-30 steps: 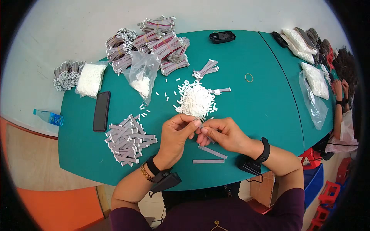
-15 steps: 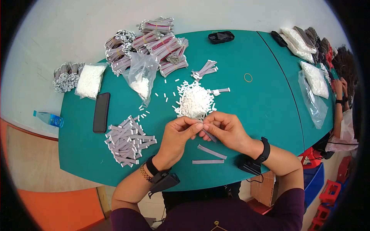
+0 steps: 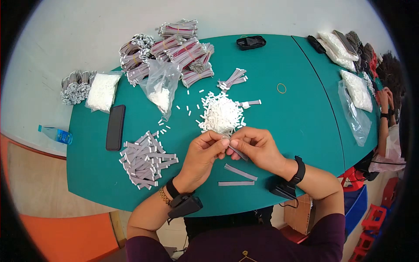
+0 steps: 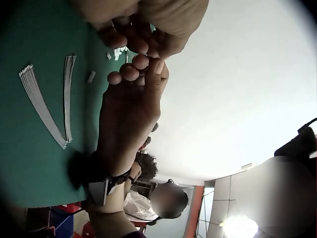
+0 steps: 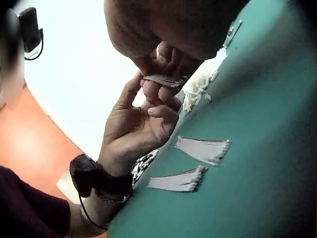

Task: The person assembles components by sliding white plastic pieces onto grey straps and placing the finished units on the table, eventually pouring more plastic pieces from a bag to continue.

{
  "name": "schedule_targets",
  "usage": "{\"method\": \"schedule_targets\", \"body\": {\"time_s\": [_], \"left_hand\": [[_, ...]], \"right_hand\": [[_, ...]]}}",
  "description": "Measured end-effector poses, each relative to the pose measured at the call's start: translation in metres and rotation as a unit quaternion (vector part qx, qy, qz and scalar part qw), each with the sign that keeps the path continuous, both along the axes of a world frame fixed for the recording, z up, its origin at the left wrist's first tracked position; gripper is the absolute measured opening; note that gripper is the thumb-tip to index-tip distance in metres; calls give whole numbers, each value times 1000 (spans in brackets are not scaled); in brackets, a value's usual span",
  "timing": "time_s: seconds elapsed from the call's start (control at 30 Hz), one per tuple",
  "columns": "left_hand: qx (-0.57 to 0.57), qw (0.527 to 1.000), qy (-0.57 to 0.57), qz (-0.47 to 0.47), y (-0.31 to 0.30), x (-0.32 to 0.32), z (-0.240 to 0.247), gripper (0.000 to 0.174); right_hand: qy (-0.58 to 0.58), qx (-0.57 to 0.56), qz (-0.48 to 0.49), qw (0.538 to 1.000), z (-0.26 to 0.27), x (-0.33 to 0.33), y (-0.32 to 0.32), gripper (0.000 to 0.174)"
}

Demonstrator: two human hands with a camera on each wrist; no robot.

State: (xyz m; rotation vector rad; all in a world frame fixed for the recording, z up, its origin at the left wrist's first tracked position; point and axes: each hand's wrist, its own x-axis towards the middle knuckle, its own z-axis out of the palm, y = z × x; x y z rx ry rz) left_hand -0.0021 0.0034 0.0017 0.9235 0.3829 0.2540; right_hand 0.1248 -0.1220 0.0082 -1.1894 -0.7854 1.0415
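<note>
Both hands meet above the green table [image 3: 301, 126], just in front of a heap of small white connectors [image 3: 221, 114]. My right hand [image 3: 235, 143] pinches a short grey ribbon-cable strip [image 3: 239, 153] that slants down toward me. My left hand [image 3: 220, 142] pinches the same strip's upper end between thumb and fingers. The right wrist view shows the strip [image 5: 163, 79] flat between the fingertips of both hands. Whether a connector sits on that end is hidden by the fingers. Two loose strips [image 3: 239, 172] [image 3: 235, 183] lie on the table below my hands.
A pile of grey strips with white ends [image 3: 146, 159] lies left, beside a black phone [image 3: 115, 126]. A plastic bag [image 3: 161, 85] and banded strip bundles [image 3: 174, 48] sit behind. A rubber band [image 3: 282, 88] and bags of white parts [image 3: 358, 91] lie right, near another person's arm [image 3: 384, 122].
Both hands have shifted slightly away from me toward the white heap, and their fingertips have drawn closer together on the strip. Everything on the table is unmoved.
</note>
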Motion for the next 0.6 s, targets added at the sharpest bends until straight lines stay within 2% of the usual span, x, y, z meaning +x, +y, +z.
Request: {"method": "schedule_targets", "body": {"time_s": [0.17,0.33,0.6], "left_hand": [[59,998,-8,15,-2,0,2,10],[133,990,18,36,-3,0,4,11],[137,988,1,70,-7,1,4,9]], "right_hand": [[44,-10,21,999,-2,2,1,12],[5,-12,18,1000,-1,3,-1,10],[-28,0,7,1000,-2,1,-1,10]]}}
